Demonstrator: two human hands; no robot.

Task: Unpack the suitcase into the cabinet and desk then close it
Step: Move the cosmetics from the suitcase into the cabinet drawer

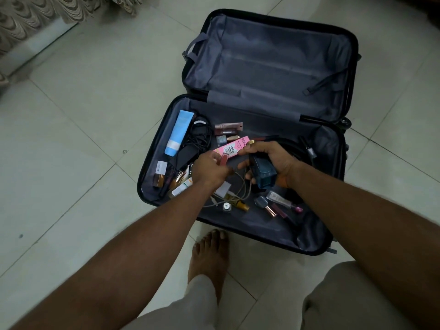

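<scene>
A dark suitcase [240,234] lies open on the tiled floor, its grey-lined lid [269,65] folded back and empty. The near half holds small toiletries and cables. My right hand [269,160] grips a dark blue perfume bottle [263,173] and pinches one end of a pink BB cream box [232,147]. My left hand [209,172] is closed on a small pink lipstick-like item [223,159] beside that box. A blue and white tube [179,132] and a black charger with its cable [194,144] lie at the left.
Loose lipsticks, small bottles and a white cable [238,194] litter the suitcase base. My bare foot [210,253] stands on the tiles just in front of it. A patterned fabric edge [35,17] fills the far left corner.
</scene>
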